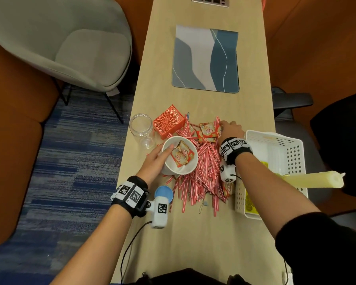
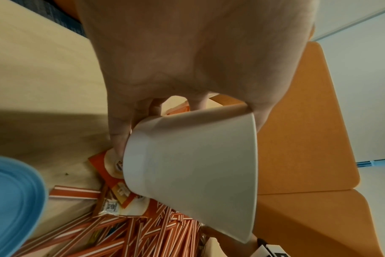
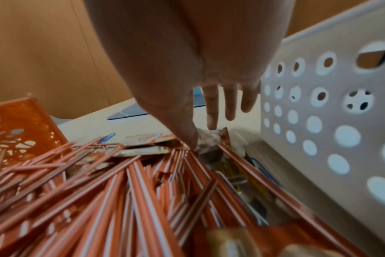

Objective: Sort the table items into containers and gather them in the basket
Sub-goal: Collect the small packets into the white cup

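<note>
My left hand grips the rim of a white paper cup, which sits tilted on a pile of red-and-white striped straws. In the cup lie orange sachets. In the left wrist view the cup leans over more sachets and straws. My right hand reaches over loose sachets beside the white perforated basket. In the right wrist view its fingers point straight down, with the thumb and index tips at a sachet.
An orange lattice box and a clear jar on its side lie behind the cup, and a blue lid sits near my left wrist. The basket holds a pale candle and yellow items. Paper clips lie by the straws. A placemat lies farther back.
</note>
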